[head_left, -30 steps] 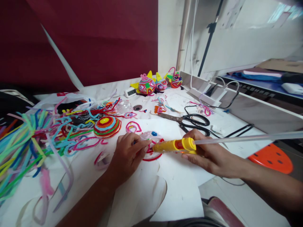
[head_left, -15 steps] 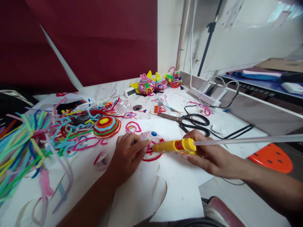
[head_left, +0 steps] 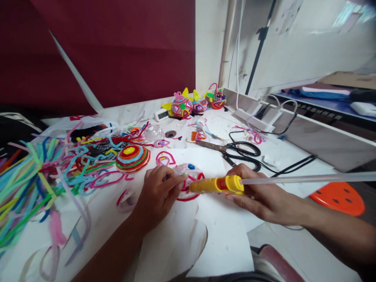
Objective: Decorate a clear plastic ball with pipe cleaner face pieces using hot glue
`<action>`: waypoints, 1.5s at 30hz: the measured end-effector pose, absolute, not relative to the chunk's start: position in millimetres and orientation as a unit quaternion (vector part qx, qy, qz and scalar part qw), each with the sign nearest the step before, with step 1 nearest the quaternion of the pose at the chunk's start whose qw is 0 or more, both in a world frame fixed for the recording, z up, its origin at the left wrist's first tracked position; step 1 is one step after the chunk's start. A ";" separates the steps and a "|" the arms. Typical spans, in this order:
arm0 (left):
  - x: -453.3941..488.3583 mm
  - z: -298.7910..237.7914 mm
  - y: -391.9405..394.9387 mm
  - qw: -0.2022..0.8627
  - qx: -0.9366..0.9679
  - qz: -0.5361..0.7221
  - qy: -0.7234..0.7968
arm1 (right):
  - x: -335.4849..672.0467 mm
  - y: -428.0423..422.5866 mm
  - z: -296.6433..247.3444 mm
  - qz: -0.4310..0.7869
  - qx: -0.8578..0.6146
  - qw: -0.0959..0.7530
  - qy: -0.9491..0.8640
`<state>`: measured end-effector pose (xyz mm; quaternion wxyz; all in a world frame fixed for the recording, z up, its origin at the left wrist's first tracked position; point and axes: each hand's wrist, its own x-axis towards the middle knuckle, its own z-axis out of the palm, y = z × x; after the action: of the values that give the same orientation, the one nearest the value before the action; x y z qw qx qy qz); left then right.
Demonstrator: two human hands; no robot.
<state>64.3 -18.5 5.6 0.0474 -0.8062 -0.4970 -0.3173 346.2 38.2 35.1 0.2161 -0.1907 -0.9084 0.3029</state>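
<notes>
In my right hand point(head_left: 261, 196) is a yellow hot glue gun point(head_left: 219, 185), with a long clear glue stick point(head_left: 296, 178) running out of its back to the right. Its nozzle points left, close to the fingertips of my left hand point(head_left: 161, 188). Those fingers are pinched together at the edge of a small clear piece trimmed with red and pink pipe cleaner point(head_left: 188, 199); what lies between them is hidden. A blue bit point(head_left: 191, 167) shows on top of this piece. White paper point(head_left: 223, 239) lies beneath.
Black-handled scissors point(head_left: 232, 150) lie behind the glue gun. Pipe cleaners point(head_left: 32, 188) crowd the left side, beside a striped coiled dome point(head_left: 132, 158). Finished colourful figures point(head_left: 181, 106) and a white timer point(head_left: 161, 114) stand at the back. A power strip point(head_left: 255, 117) sits back right.
The glue gun has shifted very slightly, its rear end a little lower. My left hand stays in nearly the same place.
</notes>
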 end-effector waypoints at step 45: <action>65.4 6.5 -18.1 0.055 -0.810 -0.324 -0.486 | 347.2 36.8 33.2 0.247 -0.208 0.217 -0.921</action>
<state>65.4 -18.1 6.5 0.0549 -0.8099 -0.4861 -0.3237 347.2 36.8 33.2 0.2173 -0.2084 -0.9210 0.2472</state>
